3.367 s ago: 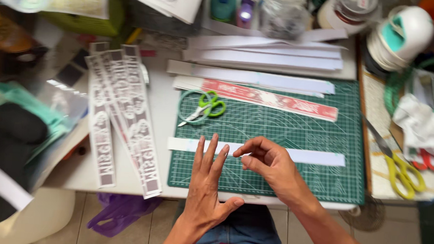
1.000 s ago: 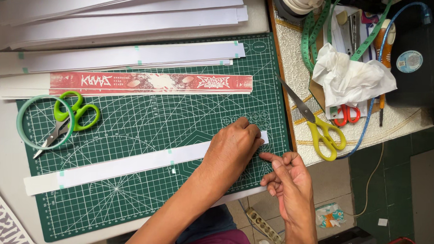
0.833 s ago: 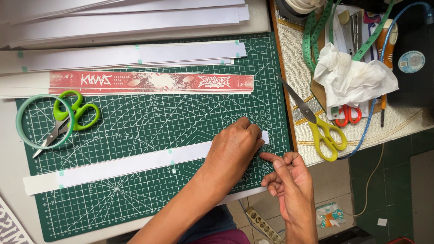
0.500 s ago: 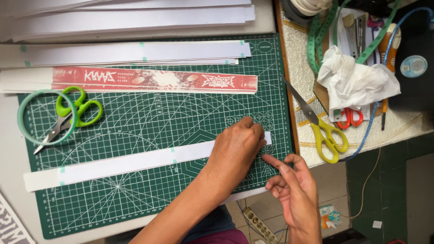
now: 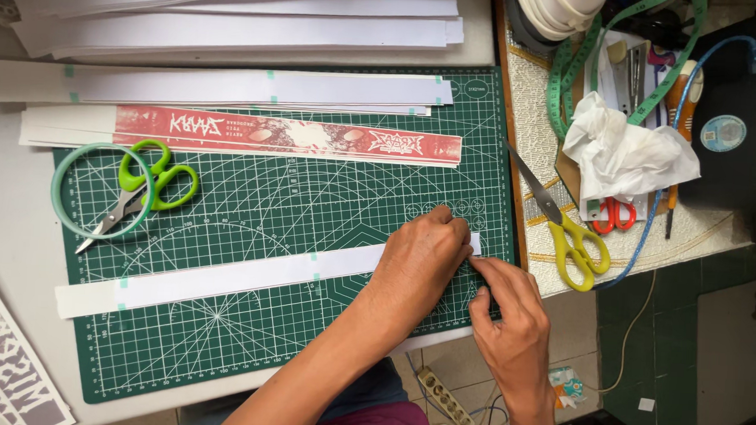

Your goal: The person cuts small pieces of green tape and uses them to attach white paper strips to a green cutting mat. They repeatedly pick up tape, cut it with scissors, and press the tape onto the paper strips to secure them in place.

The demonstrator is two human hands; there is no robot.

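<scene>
Scissors with green handles (image 5: pixel 145 185) and a red printed paper band (image 5: pixel 288 136) lie clear on the green cutting mat (image 5: pixel 245 343). The long white paper strip (image 5: pixel 222 278) runs left-right, its right end higher. Left hand (image 5: pixel 423 261) presses that end flat; right hand (image 5: pixel 509 316) pinches its tip.

Left hand (image 5: pixel 423 261) flat, right hand (image 5: pixel 509 316) pinching

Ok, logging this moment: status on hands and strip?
Left hand flat on white paper strip, right hand at its right end. Strip lies on green cutting mat. Green scissors well clear.
</scene>
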